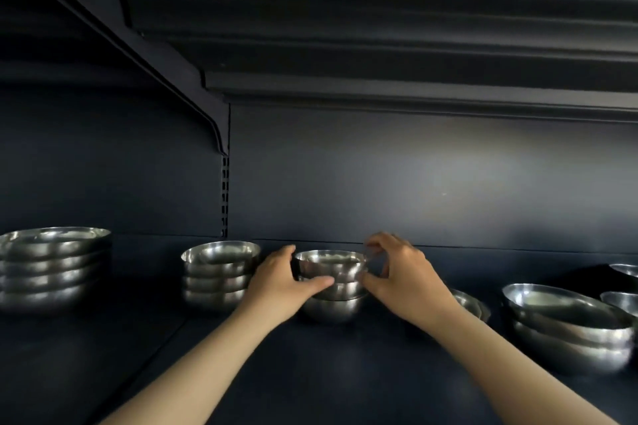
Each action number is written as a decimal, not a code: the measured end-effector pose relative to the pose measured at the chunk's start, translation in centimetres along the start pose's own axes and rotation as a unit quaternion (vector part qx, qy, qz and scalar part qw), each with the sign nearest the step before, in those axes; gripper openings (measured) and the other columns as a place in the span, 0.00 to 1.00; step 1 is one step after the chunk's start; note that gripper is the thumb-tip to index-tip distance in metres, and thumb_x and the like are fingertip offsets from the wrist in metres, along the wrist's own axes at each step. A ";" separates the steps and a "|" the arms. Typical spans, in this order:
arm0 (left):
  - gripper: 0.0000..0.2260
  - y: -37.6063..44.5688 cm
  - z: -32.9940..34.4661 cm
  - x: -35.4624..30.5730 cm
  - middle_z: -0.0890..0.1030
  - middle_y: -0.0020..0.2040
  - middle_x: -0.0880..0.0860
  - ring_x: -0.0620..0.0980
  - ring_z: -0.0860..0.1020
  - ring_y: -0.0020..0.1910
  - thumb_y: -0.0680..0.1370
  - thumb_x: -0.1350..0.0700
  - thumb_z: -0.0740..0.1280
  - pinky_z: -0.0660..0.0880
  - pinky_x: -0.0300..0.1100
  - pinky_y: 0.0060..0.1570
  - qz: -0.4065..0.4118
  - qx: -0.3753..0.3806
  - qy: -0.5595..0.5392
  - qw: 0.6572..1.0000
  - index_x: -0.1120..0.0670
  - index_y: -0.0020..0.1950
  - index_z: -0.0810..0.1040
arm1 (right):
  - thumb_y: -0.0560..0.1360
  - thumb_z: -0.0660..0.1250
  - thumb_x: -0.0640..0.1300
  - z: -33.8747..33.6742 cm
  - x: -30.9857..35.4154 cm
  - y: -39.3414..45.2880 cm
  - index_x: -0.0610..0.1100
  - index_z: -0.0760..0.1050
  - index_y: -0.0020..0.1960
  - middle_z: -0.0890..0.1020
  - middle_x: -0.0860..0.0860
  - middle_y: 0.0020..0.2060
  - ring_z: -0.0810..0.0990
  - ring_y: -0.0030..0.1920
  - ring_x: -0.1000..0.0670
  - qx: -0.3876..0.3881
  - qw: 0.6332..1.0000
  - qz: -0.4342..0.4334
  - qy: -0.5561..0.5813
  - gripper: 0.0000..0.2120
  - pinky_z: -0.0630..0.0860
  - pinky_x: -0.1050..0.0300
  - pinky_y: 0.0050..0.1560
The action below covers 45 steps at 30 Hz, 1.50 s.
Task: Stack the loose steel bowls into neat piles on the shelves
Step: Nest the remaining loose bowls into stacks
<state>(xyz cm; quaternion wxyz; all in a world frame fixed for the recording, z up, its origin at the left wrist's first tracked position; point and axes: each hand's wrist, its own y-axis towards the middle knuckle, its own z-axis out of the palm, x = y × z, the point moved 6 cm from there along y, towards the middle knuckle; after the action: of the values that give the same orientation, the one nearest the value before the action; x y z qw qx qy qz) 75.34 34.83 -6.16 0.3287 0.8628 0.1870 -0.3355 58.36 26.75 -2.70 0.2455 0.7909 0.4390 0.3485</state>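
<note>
Steel bowls [330, 266] sit in a small pile at mid-shelf — your left hand [281, 281] grips its left side, thumb across the front, while your right hand [400, 274] pinches the top bowl's right rim. Two neat piles [221, 274] stand to the left. On the right, a leaning pile [566, 324] and loose bowls [621, 283] remain on the dark shelf [310, 373] — roughly half done, I judge.

Five piles of steel bowls [330, 266] stand on one dark shelf [310, 373]; two hands [279, 281] reach in.
</note>
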 end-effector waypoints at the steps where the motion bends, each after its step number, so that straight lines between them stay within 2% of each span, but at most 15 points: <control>1: 0.44 0.5 0.7 0.0 0.66 0.73 0.52 0.50 0.65 0.71 0.66 0.40 0.74 0.64 0.43 0.68 -0.017 0.002 -0.015 1.000 0.54 0.75 0.58 | 0.70 0.71 0.50 0.4 -0.8 0.8 0.50 0.71 0.61 0.73 0.56 0.52 0.74 0.43 0.55 0.013 1.000 0.018 0.014 0.21 0.67 0.63 0.45; 4: 0.45 0.8 1.9 0.9 0.65 0.73 0.50 0.47 0.64 0.72 0.65 0.40 0.75 0.62 0.39 0.68 -0.044 0.008 -0.057 0.997 0.53 0.76 0.58 | 0.69 0.72 0.53 1.8 -2.5 2.0 0.53 0.68 0.64 0.70 0.58 0.54 0.74 0.49 0.53 0.038 0.997 0.043 0.044 0.26 0.68 0.62 0.48; 5: 0.41 0.7 2.1 1.3 0.69 0.70 0.45 0.41 0.67 0.69 0.65 0.41 0.75 0.63 0.34 0.66 -0.042 0.009 -0.061 0.997 0.50 0.73 0.63 | 0.69 0.72 0.53 2.2 -2.8 2.1 0.53 0.69 0.63 0.70 0.58 0.54 0.75 0.49 0.53 0.042 0.997 0.039 0.052 0.25 0.69 0.62 0.49; 6: 0.31 0.5 2.2 1.6 0.74 0.62 0.38 0.32 0.70 0.62 0.65 0.43 0.76 0.65 0.26 0.59 -0.029 0.009 -0.066 0.997 0.44 0.66 0.70 | 0.69 0.72 0.53 2.5 -3.0 1.9 0.54 0.71 0.61 0.72 0.57 0.53 0.75 0.49 0.54 0.044 0.997 0.029 0.056 0.22 0.70 0.62 0.49; 7: 0.20 0.4 2.2 1.9 0.78 0.51 0.33 0.25 0.73 0.52 0.66 0.45 0.76 0.66 0.19 0.50 -0.015 0.008 -0.072 0.997 0.40 0.54 0.74 | 0.69 0.72 0.53 2.7 -3.0 1.8 0.54 0.73 0.58 0.73 0.57 0.51 0.76 0.47 0.54 0.044 0.998 0.015 0.053 0.19 0.71 0.62 0.49; 8: 0.14 0.3 2.4 2.1 0.80 0.44 0.31 0.24 0.75 0.46 0.67 0.47 0.76 0.67 0.18 0.43 -0.005 0.010 -0.083 0.996 0.41 0.46 0.75 | 0.69 0.72 0.53 2.8 -3.0 1.7 0.54 0.75 0.54 0.73 0.57 0.50 0.77 0.46 0.55 0.045 0.998 0.002 0.044 0.15 0.70 0.63 0.48; 9: 0.12 0.2 2.6 2.3 0.81 0.41 0.32 0.27 0.77 0.43 0.67 0.48 0.76 0.68 0.21 0.41 -0.001 0.017 -0.091 0.996 0.43 0.45 0.76 | 0.69 0.72 0.53 2.9 -2.9 1.5 0.54 0.76 0.51 0.73 0.57 0.48 0.76 0.45 0.55 0.046 0.998 -0.009 0.033 0.12 0.69 0.64 0.46; 13: 0.15 -0.2 3.3 2.3 0.83 0.44 0.39 0.33 0.79 0.45 0.67 0.47 0.75 0.73 0.32 0.49 -0.003 0.033 -0.100 0.994 0.44 0.51 0.77 | 0.72 0.70 0.51 3.1 -2.5 0.9 0.52 0.76 0.50 0.71 0.58 0.47 0.73 0.40 0.58 0.047 0.999 -0.022 0.015 0.08 0.66 0.68 0.41; 16: 0.15 -0.2 3.4 2.6 0.82 0.47 0.41 0.35 0.79 0.47 0.67 0.46 0.75 0.74 0.33 0.51 -0.004 0.024 -0.096 0.995 0.44 0.51 0.77 | 0.73 0.70 0.50 3.1 -2.4 0.6 0.49 0.76 0.51 0.71 0.57 0.47 0.72 0.39 0.58 0.037 0.999 -0.028 0.012 0.09 0.66 0.68 0.39; 21: 0.15 0.0 3.6 2.8 0.83 0.47 0.42 0.36 0.79 0.47 0.67 0.47 0.75 0.73 0.32 0.50 -0.002 0.030 -0.106 0.994 0.43 0.51 0.77 | 0.74 0.69 0.50 3.1 -2.3 0.4 0.48 0.77 0.52 0.70 0.57 0.48 0.72 0.39 0.58 0.028 0.999 -0.033 0.011 0.09 0.67 0.68 0.42; 26: 0.12 0.0 3.8 2.8 0.83 0.44 0.40 0.33 0.79 0.43 0.68 0.50 0.75 0.71 0.23 0.40 0.002 0.037 -0.132 0.991 0.43 0.48 0.78 | 0.74 0.69 0.50 3.3 -2.4 0.4 0.48 0.76 0.52 0.70 0.57 0.49 0.72 0.43 0.57 0.026 0.999 -0.031 0.001 0.09 0.66 0.66 0.44; 31: 0.13 0.0 3.9 2.9 0.83 0.45 0.38 0.32 0.79 0.44 0.68 0.49 0.75 0.70 0.27 0.43 0.000 0.040 -0.144 0.989 0.43 0.49 0.78 | 0.74 0.69 0.49 3.4 -2.4 0.3 0.48 0.76 0.51 0.71 0.56 0.48 0.73 0.49 0.52 0.018 0.999 -0.031 0.002 0.08 0.67 0.63 0.47; 37: 0.14 0.1 3.9 3.0 0.82 0.47 0.38 0.33 0.78 0.47 0.67 0.46 0.75 0.69 0.29 0.45 -0.006 0.032 -0.131 0.991 0.40 0.49 0.77 | 0.73 0.70 0.48 3.1 -2.4 0.2 0.49 0.76 0.51 0.73 0.55 0.49 0.73 0.52 0.51 0.017 0.999 -0.037 0.008 0.08 0.67 0.63 0.47; 43: 0.13 0.0 3.6 2.7 0.82 0.45 0.40 0.28 0.76 0.44 0.67 0.49 0.76 0.69 0.21 0.38 0.005 0.020 -0.116 0.993 0.43 0.49 0.77 | 0.73 0.70 0.46 2.9 -2.4 0.0 0.48 0.76 0.53 0.71 0.57 0.48 0.74 0.52 0.51 0.015 0.999 -0.042 0.010 0.10 0.68 0.64 0.48; 45: 0.14 0.0 3.6 2.7 0.82 0.47 0.42 0.30 0.77 0.45 0.67 0.49 0.76 0.70 0.23 0.40 0.005 0.020 -0.112 0.993 0.44 0.50 0.77 | 0.73 0.70 0.46 2.9 -2.4 -0.1 0.49 0.76 0.54 0.71 0.56 0.48 0.74 0.52 0.51 0.014 0.999 -0.042 0.013 0.10 0.68 0.63 0.48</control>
<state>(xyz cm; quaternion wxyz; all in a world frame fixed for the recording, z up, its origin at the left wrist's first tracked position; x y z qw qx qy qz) 75.61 32.61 -10.04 0.3324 0.8270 0.1377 -0.4320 59.60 24.49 -5.39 0.2436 0.7704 0.4797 0.3420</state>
